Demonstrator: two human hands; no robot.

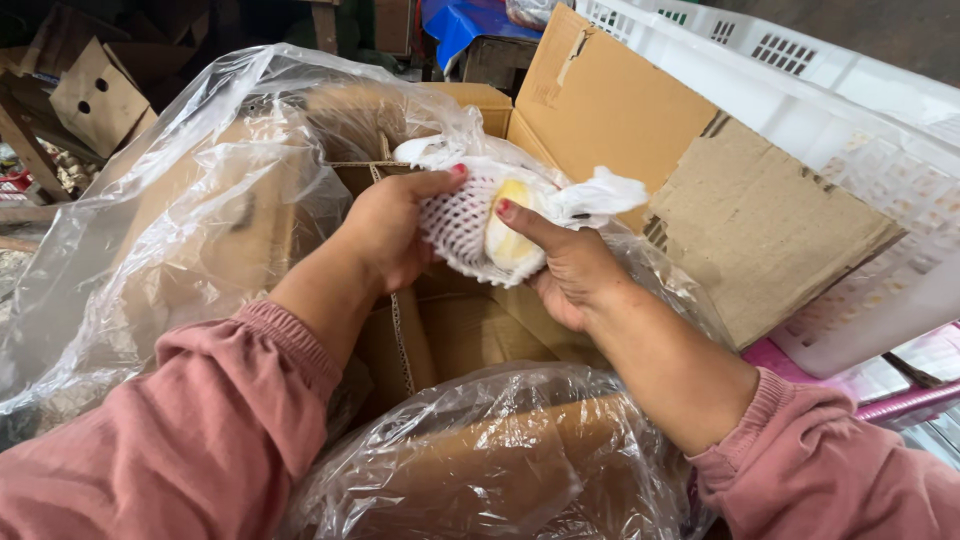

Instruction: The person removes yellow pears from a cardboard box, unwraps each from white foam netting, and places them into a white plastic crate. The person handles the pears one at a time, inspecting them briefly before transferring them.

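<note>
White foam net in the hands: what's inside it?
A pale yellow fruit shows through the opening of the white foam net, with white paper bunched around it. The left hand and right hand grip it; the net hides the rest of the fruit.

A fruit packing place: cardboard boxes (600, 110) with plastic bags (170, 230), white crates (800, 90) upper right.

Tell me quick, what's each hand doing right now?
Left hand: closed on the netted fruit, gripping the white foam net.
Right hand: closed on the same fruit, thumb on its yellow skin.
</note>
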